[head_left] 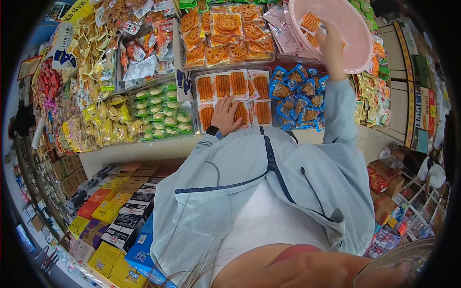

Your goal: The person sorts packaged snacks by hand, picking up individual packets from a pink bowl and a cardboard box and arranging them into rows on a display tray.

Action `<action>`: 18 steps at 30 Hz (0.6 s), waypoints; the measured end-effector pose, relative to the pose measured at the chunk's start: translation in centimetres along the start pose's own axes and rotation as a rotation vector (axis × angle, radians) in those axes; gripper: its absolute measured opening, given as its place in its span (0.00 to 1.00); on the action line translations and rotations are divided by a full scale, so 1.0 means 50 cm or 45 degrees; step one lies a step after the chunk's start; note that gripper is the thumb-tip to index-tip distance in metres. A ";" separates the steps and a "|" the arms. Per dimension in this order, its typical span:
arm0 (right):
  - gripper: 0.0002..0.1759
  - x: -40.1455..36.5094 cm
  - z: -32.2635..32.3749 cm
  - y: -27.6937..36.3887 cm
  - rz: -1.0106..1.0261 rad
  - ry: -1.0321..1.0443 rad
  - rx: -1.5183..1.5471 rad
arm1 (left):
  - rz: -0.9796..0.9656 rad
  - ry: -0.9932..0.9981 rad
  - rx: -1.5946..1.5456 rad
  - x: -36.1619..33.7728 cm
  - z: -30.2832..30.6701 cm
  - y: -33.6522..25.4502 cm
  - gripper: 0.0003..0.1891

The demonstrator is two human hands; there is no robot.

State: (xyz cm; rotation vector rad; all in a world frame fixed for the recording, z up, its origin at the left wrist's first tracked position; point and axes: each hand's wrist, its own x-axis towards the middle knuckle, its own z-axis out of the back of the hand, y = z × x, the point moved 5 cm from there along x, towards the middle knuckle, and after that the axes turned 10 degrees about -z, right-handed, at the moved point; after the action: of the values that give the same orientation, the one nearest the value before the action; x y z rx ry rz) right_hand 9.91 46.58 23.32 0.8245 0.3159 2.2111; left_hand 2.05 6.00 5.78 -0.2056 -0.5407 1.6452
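Note:
My left hand (224, 115), wearing a dark watch, lies flat with fingers spread on orange-brown snack-strip packets (222, 85) in a tray. The packets stand in neat rows, and my palm covers part of the lower row. My right hand (330, 45) reaches into a pink plastic basin (354, 41) at the upper right. Inside it, more clear packets of orange-brown strips (310, 21) lie right by my fingers. The right fingers are blurred, and I cannot tell if they grip a packet.
Blue snack packets (300, 98) fill the tray to the right. Green-and-white packets (161, 113) sit left, and bagged lotus root slices (225, 29) lie behind. Stacked yellow boxes (108, 211) stand behind me at the lower left; cartons (384, 175) are at the right. Another person's leg (398, 152) shows there.

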 end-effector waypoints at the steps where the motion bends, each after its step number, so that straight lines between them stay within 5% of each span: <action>1: 0.25 0.041 -0.031 -0.108 -0.069 0.073 -0.216 | 0.003 0.002 -0.001 0.000 0.001 -0.001 0.34; 4: 0.29 0.055 -0.083 -0.272 -0.298 0.752 -0.754 | 0.011 0.008 0.001 0.000 -0.001 0.000 0.34; 8: 0.32 0.035 -0.026 -0.189 -0.235 0.775 -0.578 | 0.017 -0.025 0.006 -0.001 0.006 -0.004 0.33; 13: 0.35 0.063 -0.047 -0.236 -0.166 0.797 -0.581 | 0.027 -0.019 -0.003 0.003 0.005 -0.003 0.34; 16: 0.41 0.069 -0.014 -0.224 -0.644 0.926 -0.230 | 0.022 -0.037 -0.023 0.001 0.010 -0.003 0.34; 18: 0.43 0.073 0.033 -0.166 -0.378 0.612 -0.183 | 0.020 -0.042 -0.029 0.001 0.011 -0.004 0.34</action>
State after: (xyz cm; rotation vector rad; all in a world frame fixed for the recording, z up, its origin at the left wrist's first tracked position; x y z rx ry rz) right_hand 13.76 54.94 22.54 0.1450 0.4690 2.0942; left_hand 1.99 5.95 6.36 -0.2000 -0.5847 1.6607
